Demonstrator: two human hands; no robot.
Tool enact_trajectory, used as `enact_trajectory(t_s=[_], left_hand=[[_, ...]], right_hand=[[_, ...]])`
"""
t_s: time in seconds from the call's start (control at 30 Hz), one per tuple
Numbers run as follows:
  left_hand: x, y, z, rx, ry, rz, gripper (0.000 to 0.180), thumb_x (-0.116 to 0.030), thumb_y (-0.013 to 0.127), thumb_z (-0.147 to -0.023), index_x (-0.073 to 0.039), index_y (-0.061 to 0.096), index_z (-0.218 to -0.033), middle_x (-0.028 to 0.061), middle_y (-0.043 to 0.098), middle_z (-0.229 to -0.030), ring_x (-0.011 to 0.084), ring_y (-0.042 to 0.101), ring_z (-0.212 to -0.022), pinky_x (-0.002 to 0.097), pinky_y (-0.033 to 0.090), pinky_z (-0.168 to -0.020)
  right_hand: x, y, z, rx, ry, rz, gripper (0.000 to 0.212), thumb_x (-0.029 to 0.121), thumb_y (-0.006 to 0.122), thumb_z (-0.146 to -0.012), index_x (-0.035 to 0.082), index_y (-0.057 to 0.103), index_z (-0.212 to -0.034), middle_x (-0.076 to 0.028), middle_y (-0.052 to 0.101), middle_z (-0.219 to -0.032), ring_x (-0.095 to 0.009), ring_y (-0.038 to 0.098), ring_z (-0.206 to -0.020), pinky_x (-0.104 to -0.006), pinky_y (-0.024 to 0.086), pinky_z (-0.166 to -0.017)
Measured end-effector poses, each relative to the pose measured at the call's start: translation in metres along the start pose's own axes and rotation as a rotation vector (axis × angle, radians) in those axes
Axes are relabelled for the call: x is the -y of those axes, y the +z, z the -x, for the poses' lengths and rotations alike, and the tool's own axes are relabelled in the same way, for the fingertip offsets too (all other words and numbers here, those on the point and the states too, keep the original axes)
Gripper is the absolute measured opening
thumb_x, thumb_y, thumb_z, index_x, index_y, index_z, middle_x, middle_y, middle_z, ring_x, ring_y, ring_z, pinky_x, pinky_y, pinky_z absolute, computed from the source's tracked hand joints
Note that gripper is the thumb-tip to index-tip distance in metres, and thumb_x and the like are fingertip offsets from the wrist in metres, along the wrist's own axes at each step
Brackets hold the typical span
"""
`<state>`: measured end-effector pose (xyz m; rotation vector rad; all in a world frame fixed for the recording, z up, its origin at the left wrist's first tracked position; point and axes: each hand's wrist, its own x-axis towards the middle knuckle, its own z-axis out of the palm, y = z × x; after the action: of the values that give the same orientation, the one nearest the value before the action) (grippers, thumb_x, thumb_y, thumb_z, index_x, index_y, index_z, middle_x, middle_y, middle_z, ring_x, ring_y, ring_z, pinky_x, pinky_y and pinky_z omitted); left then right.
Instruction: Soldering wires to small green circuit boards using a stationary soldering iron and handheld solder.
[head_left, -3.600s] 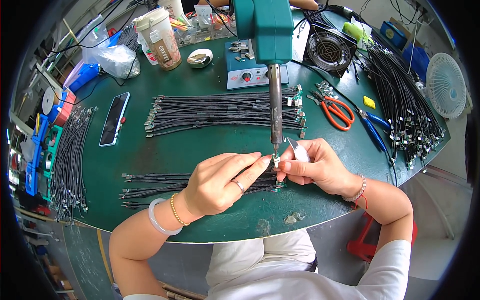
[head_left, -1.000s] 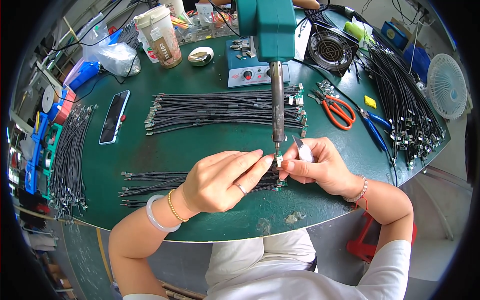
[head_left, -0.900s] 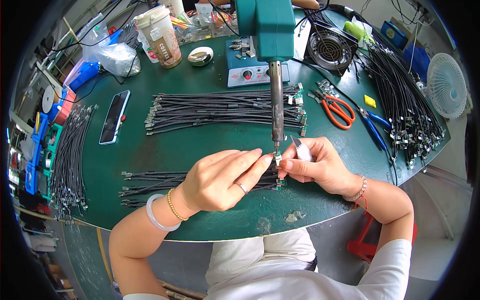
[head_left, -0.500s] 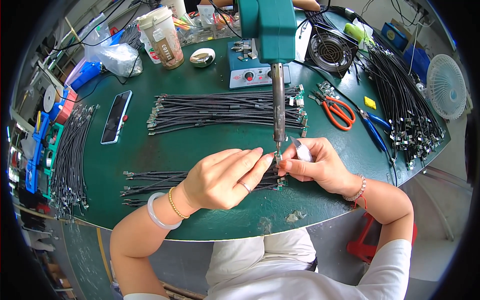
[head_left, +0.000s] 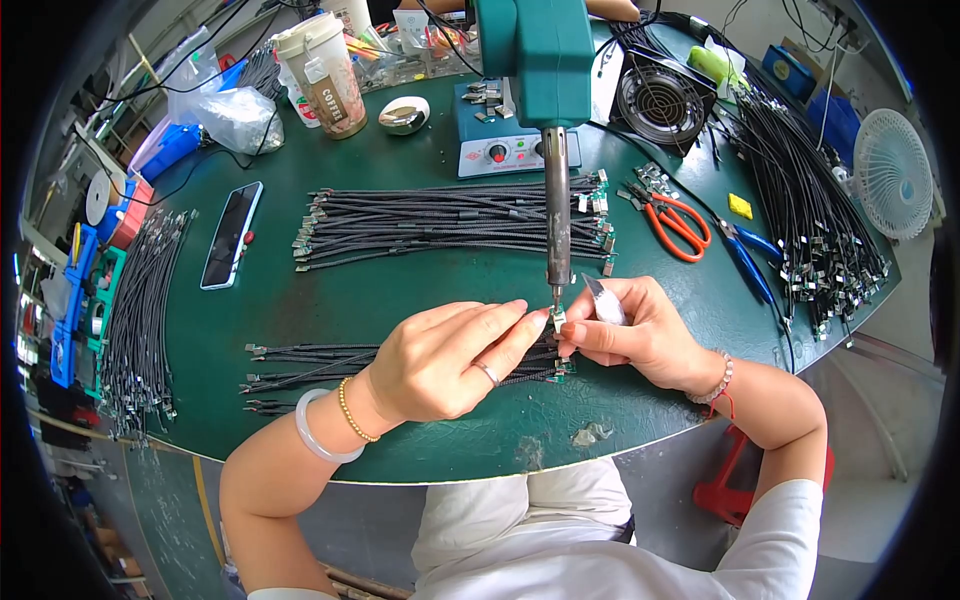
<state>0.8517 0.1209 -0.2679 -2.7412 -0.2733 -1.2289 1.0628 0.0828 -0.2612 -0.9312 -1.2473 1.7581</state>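
Apparently soldering | right hand (head_left: 640,325) pinches small silver-green metal connector (head_left: 559,321) | left hand (head_left: 440,365): grip unclear | next likely needs steadiness

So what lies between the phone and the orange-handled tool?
A bundle of black cables; the soldering iron crosses in front of its right part. The head view shows this.

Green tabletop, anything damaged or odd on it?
Yes: near its front edge, the green tabletop has a pale, ragged patch and a greyish smudge to its left. They break up the plainer green around them; wear or residue, I can't tell.
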Motion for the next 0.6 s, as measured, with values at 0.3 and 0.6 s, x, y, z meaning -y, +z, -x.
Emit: enact_trajectory(t_s=[0.3, 0.6], left_hand=[[0.0004, 0.0, 0.0003, -0.005, -0.018, 0.019, 0.027, -0.002, 0.065, -0.063, 0.004, 0.064, -0.089, 0.0149, 0.06, -0.081, 0.0217, 0.061, -0.061, 0.0276, 0.052, -0.054], [0.0021, -0.0017, 0.0013, -0.02, -0.006, 0.024, 0.028, -0.001, 0.065, -0.063, 0.003, 0.063, -0.091, 0.0142, 0.06, -0.084, 0.0212, 0.061, -0.063, 0.0272, 0.052, -0.054]], right_hand=[[0.0004, 0.0012, -0.0001, 0.004, 0.002, -0.041, 0.015, 0.015, 0.061, -0.081, 0.0, 0.06, -0.084, -0.005, 0.061, -0.072, -0.004, 0.044, -0.053, -0.0173, 0.034, -0.046], [0.0022, 0.0048, -0.0012, -0.016, -0.043, 0.027, 0.012, 0.012, 0.059, -0.082, 0.0, 0.057, -0.082, -0.011, 0.061, -0.072, -0.005, 0.04, -0.047, -0.0181, 0.027, -0.04]])
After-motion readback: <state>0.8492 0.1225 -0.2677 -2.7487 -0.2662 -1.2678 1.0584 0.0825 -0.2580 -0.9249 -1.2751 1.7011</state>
